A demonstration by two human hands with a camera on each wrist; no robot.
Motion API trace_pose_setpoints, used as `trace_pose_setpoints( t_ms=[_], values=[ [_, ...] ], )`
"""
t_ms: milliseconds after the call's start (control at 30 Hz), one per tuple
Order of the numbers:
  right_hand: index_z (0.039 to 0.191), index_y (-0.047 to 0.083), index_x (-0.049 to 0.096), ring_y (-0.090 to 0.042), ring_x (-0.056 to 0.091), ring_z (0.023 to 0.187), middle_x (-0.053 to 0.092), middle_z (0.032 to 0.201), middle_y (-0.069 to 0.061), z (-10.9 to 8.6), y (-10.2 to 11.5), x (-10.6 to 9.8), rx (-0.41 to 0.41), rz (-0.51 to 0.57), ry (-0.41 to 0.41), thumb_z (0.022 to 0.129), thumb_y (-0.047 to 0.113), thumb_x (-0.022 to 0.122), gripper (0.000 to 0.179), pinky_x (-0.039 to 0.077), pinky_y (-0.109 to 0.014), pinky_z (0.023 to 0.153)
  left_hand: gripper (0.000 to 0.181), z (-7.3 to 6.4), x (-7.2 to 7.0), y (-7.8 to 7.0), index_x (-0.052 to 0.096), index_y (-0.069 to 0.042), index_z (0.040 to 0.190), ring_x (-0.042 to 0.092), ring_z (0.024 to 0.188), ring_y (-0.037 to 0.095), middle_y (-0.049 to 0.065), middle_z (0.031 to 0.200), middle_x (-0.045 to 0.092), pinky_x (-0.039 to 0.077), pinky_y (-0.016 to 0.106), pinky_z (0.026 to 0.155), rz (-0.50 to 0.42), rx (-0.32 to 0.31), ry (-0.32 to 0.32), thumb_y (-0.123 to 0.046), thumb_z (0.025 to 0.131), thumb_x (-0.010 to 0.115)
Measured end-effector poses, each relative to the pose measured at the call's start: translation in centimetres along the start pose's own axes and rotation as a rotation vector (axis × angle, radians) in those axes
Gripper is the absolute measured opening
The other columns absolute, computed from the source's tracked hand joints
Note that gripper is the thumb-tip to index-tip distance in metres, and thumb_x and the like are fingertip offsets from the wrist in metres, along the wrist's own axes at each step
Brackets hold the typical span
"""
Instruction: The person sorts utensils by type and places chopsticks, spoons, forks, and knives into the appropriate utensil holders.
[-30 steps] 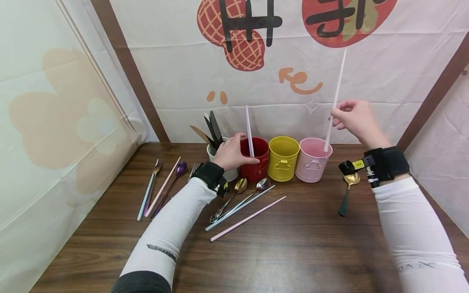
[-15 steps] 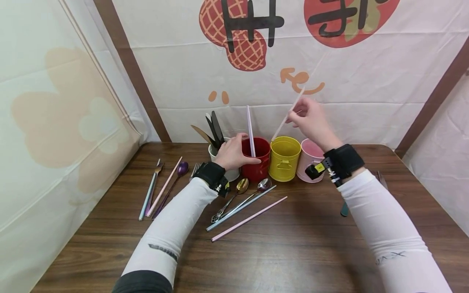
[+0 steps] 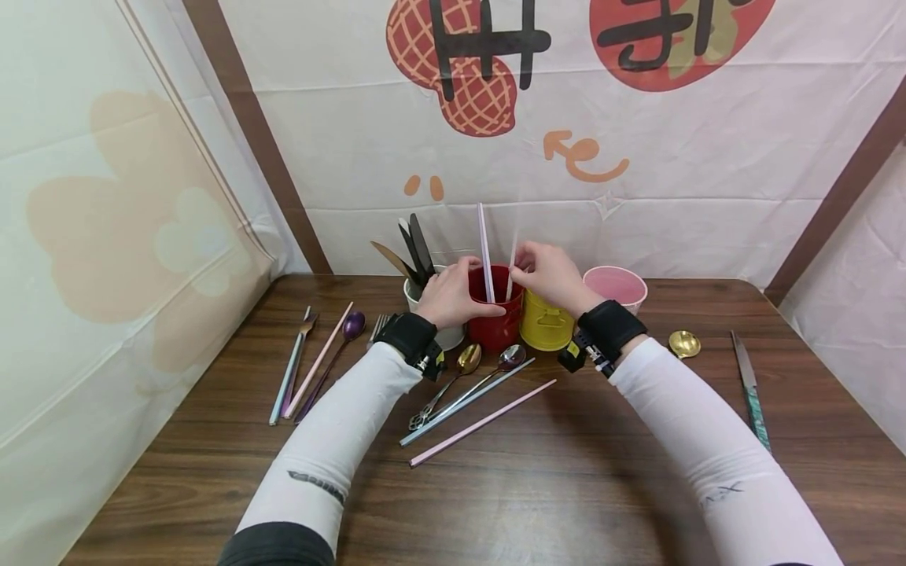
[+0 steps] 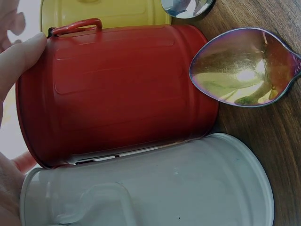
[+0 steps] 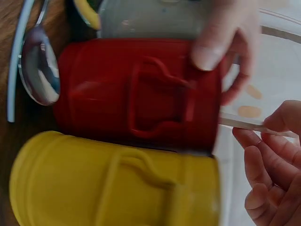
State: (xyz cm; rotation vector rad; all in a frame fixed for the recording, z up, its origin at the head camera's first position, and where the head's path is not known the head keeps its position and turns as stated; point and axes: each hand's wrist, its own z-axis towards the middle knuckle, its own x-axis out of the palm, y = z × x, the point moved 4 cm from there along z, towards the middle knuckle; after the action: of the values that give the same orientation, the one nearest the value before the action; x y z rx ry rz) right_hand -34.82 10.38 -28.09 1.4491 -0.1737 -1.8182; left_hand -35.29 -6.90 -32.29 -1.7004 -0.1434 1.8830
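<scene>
My left hand (image 3: 451,299) holds the red bucket (image 3: 495,334) at its rim, thumb on the near side and fingers reaching behind. Pale lilac chopsticks (image 3: 484,244) lean upright inside it. Between thumb and fingers of my right hand (image 3: 552,277) is a pale pink chopstick (image 5: 242,124), pinched above the same bucket with its lower end within the rim. Its upper part is blurred in the head view. The yellow bucket (image 3: 546,334) stands right of the red one, partly behind my right hand. On the left, touching distance from my palm, is the white bucket (image 4: 155,188) with dark-handled knives (image 3: 418,244).
The pink bucket (image 3: 617,284) ends the row on the right. In front lie spoons (image 3: 468,359), a blue chopstick (image 3: 481,393) and a pink chopstick (image 3: 488,420). More cutlery lies left, including a purple spoon (image 3: 353,325). A gold spoon (image 3: 683,343) and a knife (image 3: 747,377) lie right.
My right hand has carried the chopstick left from the pink bucket, over the yellow one, and down to the red bucket. My left hand has stayed at the red bucket.
</scene>
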Motion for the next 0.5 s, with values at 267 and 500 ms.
trace_pose_setpoints(
  t_ms=[267,500],
  values=[
    [0.085,0.007,0.068,-0.027,0.055,0.087,0.063,0.096,-0.010,0.2,-0.3,2.0,0.016,-0.148,0.047,0.089,0.019,0.064,0.013,0.046,-0.039,0.071,0.089,-0.2,-0.1,-0.2,0.042,-0.010,0.140,0.053,0.114,0.023,0.007,0.129,0.057,0.042,0.044,0.096,-0.006,0.020,-0.013,-0.058,0.073,0.077],
    [0.087,0.006,0.074,-0.031,0.046,0.116,0.056,0.123,-0.014,0.2,-0.8,2.7,0.067,-0.170,0.052,0.089,0.021,0.067,0.017,0.044,-0.046,0.091,0.091,-0.1,-0.1,-0.3,0.043,-0.008,0.141,0.052,0.115,0.024,0.008,0.130,0.056,0.041,0.045,0.097,-0.008,0.019,-0.013,-0.057,0.073,0.077]
  ],
)
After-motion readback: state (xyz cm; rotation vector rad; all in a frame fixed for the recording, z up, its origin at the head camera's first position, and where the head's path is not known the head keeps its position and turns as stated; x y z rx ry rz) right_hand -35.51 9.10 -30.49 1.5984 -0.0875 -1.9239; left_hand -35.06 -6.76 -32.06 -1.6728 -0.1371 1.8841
